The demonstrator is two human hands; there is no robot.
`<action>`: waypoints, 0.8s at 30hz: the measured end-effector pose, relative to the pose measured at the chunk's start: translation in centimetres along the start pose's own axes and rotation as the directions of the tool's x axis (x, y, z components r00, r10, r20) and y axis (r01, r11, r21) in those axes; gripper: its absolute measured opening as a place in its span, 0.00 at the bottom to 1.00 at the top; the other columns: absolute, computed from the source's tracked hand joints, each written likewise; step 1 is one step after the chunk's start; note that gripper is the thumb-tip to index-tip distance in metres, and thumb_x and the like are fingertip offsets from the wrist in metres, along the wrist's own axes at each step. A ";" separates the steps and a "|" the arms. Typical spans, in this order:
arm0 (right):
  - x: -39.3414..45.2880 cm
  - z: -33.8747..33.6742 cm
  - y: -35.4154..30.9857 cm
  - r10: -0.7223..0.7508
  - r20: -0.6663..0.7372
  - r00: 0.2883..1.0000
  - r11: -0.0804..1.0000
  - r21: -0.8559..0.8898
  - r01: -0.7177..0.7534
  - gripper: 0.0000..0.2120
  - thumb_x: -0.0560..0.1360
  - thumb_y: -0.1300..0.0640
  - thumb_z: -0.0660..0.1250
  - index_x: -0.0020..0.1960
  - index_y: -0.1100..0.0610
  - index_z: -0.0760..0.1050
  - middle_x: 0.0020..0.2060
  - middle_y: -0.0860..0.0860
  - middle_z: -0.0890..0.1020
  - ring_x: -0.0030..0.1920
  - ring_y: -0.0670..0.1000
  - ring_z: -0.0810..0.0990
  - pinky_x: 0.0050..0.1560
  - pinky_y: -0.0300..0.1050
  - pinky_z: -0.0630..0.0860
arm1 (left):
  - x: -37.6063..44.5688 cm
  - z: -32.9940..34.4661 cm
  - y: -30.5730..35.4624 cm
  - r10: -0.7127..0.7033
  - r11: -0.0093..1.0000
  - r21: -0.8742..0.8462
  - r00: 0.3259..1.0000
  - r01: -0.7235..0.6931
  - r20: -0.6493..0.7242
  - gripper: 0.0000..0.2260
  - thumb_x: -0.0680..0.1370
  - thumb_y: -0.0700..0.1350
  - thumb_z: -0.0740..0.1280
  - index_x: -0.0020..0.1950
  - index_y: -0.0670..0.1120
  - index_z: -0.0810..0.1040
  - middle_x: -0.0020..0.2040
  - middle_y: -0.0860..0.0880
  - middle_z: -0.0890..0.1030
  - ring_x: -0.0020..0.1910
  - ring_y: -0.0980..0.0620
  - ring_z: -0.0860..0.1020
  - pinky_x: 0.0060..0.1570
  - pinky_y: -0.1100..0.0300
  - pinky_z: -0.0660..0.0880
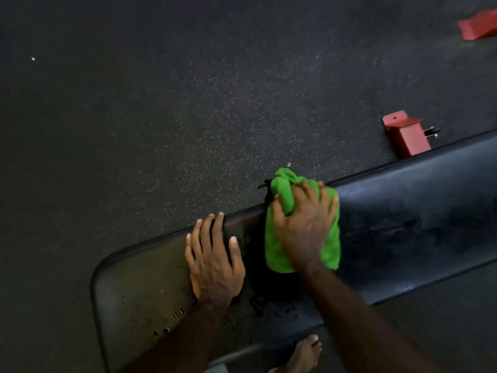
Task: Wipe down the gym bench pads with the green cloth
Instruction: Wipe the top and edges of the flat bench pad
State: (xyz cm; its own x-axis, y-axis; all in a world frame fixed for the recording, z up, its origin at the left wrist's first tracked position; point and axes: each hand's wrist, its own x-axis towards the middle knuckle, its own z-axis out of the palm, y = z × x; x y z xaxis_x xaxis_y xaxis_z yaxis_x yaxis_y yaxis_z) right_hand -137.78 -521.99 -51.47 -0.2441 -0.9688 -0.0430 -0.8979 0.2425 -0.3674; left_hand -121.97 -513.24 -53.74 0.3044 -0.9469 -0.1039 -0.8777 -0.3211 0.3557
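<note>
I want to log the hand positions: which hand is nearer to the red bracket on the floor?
Right. The right hand, gripping the green cloth on the bench pad, lies closer to the red bracket up and to the right. The left hand rests flat further left.

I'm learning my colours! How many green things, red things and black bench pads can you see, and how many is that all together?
Green: 1, the green cloth under the right hand.
Red: 2, a red bracket beside the bench and a red piece at the top right edge.
Black: 2, the seat pad under the left hand and the long pad.
Total: 5
</note>
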 end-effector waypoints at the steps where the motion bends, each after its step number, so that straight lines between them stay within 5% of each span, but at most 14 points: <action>1: -1.6 0.5 -1.2 -0.050 0.034 0.998 0.999 0.016 0.050 0.22 0.71 0.40 0.67 0.59 0.52 0.82 0.61 0.50 0.81 0.72 0.62 0.71 0.78 0.66 0.57 | -0.1 0.0 0.0 0.001 1.000 0.001 1.000 -0.001 -0.005 0.25 0.82 0.53 0.57 0.79 0.50 0.67 0.78 0.50 0.68 0.80 0.46 0.61 0.78 0.44 0.54; 4: -2.4 0.6 -0.7 -0.473 0.214 0.855 0.881 0.099 0.463 0.28 0.72 0.38 0.65 0.66 0.51 0.80 0.65 0.49 0.81 0.73 0.61 0.72 0.78 0.65 0.58 | 0.1 0.0 0.0 0.012 1.000 0.012 1.000 -0.011 -0.027 0.25 0.82 0.53 0.58 0.79 0.50 0.68 0.77 0.49 0.69 0.79 0.45 0.62 0.77 0.44 0.56; 6: 0.0 0.2 1.5 -0.565 0.233 0.791 0.819 0.045 0.572 0.29 0.72 0.38 0.64 0.67 0.51 0.80 0.64 0.50 0.82 0.69 0.61 0.76 0.76 0.64 0.62 | 0.0 0.0 0.0 0.007 1.000 0.009 1.000 -0.006 -0.025 0.25 0.82 0.53 0.58 0.79 0.50 0.67 0.77 0.50 0.68 0.79 0.46 0.62 0.78 0.45 0.55; 9: 1.5 -0.2 2.6 -0.211 0.108 0.972 0.977 0.010 0.211 0.33 0.71 0.40 0.65 0.74 0.50 0.74 0.63 0.51 0.82 0.68 0.60 0.75 0.77 0.64 0.61 | -0.1 0.1 0.0 0.007 1.000 0.008 1.000 -0.007 -0.007 0.25 0.83 0.53 0.57 0.79 0.50 0.66 0.78 0.50 0.68 0.80 0.47 0.61 0.78 0.45 0.54; 11: -0.4 0.3 0.1 -0.045 0.041 0.998 0.999 -0.010 0.046 0.33 0.71 0.42 0.65 0.77 0.45 0.70 0.65 0.50 0.80 0.71 0.59 0.72 0.78 0.65 0.58 | 0.0 0.1 -0.1 0.004 1.000 -0.001 1.000 -0.004 -0.009 0.25 0.83 0.54 0.57 0.79 0.50 0.66 0.78 0.50 0.68 0.80 0.47 0.61 0.78 0.45 0.54; 13: -3.1 1.0 -1.9 -0.202 0.092 0.975 0.979 -0.012 0.204 0.28 0.72 0.42 0.62 0.72 0.42 0.74 0.66 0.51 0.78 0.73 0.61 0.69 0.76 0.69 0.59 | -0.1 0.1 -0.1 0.011 1.000 -0.002 1.000 -0.011 -0.013 0.25 0.83 0.54 0.56 0.79 0.50 0.67 0.78 0.50 0.68 0.80 0.46 0.61 0.78 0.44 0.55; 15: -4.1 1.0 -1.2 -0.489 0.219 0.845 0.868 0.020 0.497 0.25 0.75 0.40 0.61 0.70 0.41 0.76 0.68 0.49 0.78 0.75 0.61 0.69 0.76 0.68 0.60 | 0.0 0.1 -0.1 0.017 1.000 0.002 1.000 -0.017 -0.020 0.25 0.83 0.54 0.56 0.79 0.50 0.67 0.78 0.49 0.68 0.80 0.46 0.62 0.78 0.43 0.56; 17: -2.2 0.8 1.3 -0.610 0.254 0.750 0.775 -0.003 0.632 0.26 0.74 0.39 0.61 0.70 0.43 0.77 0.69 0.49 0.78 0.74 0.61 0.71 0.76 0.66 0.62 | 0.1 0.1 -0.1 0.007 1.000 -0.003 1.000 -0.007 -0.017 0.25 0.82 0.54 0.56 0.79 0.50 0.67 0.78 0.50 0.68 0.80 0.46 0.61 0.78 0.44 0.56; 18: -1.2 0.7 2.2 -0.570 0.213 0.794 0.807 -0.035 0.589 0.26 0.73 0.40 0.62 0.70 0.44 0.78 0.68 0.50 0.79 0.73 0.62 0.73 0.76 0.66 0.63 | 0.1 0.1 0.0 0.002 1.000 -0.004 1.000 -0.002 -0.014 0.25 0.82 0.54 0.56 0.79 0.50 0.67 0.78 0.50 0.68 0.80 0.47 0.61 0.78 0.44 0.55; 20: -0.4 0.4 2.6 -0.279 0.094 0.956 0.959 -0.027 0.282 0.26 0.72 0.41 0.63 0.68 0.48 0.79 0.66 0.50 0.81 0.72 0.61 0.73 0.77 0.65 0.61 | 0.0 0.1 -0.1 0.005 1.000 -0.003 1.000 -0.005 -0.001 0.25 0.82 0.54 0.56 0.80 0.51 0.66 0.79 0.51 0.67 0.80 0.47 0.60 0.78 0.45 0.54; 22: -1.8 0.8 0.4 -0.013 0.003 1.000 1.000 0.029 0.013 0.26 0.71 0.42 0.64 0.67 0.48 0.80 0.67 0.50 0.80 0.74 0.60 0.70 0.79 0.64 0.56 | 0.0 0.1 -0.1 0.004 1.000 -0.004 1.000 -0.004 -0.003 0.25 0.83 0.54 0.56 0.80 0.51 0.66 0.79 0.51 0.67 0.80 0.47 0.60 0.78 0.45 0.54; 24: -4.4 1.5 -1.8 -0.074 0.032 0.997 0.996 0.047 0.073 0.26 0.71 0.42 0.64 0.67 0.48 0.80 0.68 0.51 0.79 0.76 0.61 0.67 0.78 0.66 0.56 | -0.1 0.0 -0.2 0.002 1.000 0.007 1.000 -0.002 0.000 0.25 0.83 0.54 0.55 0.80 0.51 0.66 0.79 0.50 0.67 0.80 0.47 0.61 0.78 0.45 0.54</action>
State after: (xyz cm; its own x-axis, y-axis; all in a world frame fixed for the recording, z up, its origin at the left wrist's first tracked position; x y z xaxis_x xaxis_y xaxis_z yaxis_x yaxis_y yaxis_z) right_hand -134.58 -518.20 -51.98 -0.1651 -0.9852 -0.0451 -0.8951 0.1689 -0.4125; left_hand -121.85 -513.10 -53.84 0.3024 -0.9476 -0.1028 -0.8808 -0.3190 0.3499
